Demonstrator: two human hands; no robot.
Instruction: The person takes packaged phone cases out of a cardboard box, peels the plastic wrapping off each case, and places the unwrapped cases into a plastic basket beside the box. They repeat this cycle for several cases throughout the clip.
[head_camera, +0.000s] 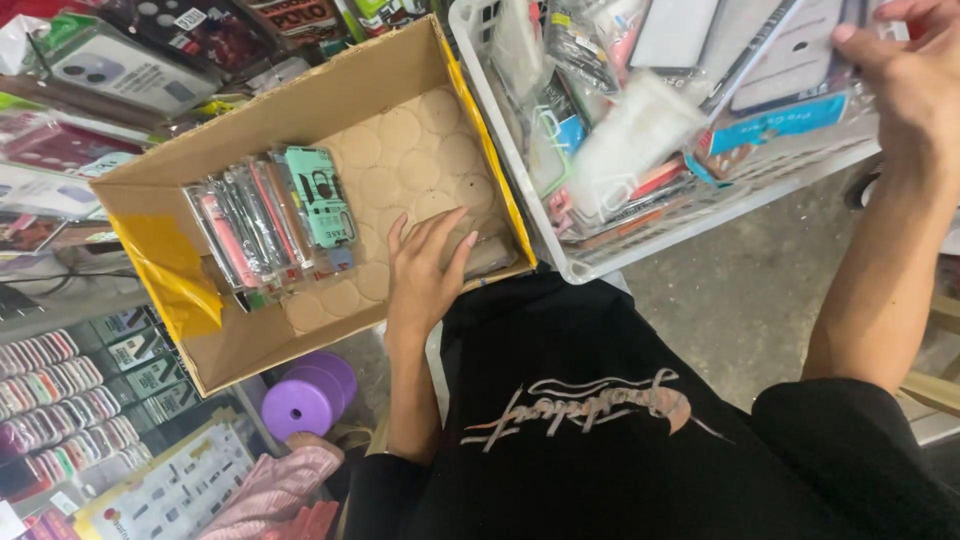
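Fingers of my left hand lie released, flat inside the brown cardboard box; my right hand grasps clear-packaged phone cases above the white plastic basket. Those slippery sleeves could slide free, I judge.

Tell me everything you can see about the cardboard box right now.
The cardboard box is brown, open-topped and shallow, lying tilted in view beside a white basket. Yellow tape covers one corner and one edge. Its floor is a sheet marked with circles, mostly bare. A row of phone cases in clear sleeves stands on edge at one side, a teal one at the end. The left hand rests flat on the floor near the front wall.
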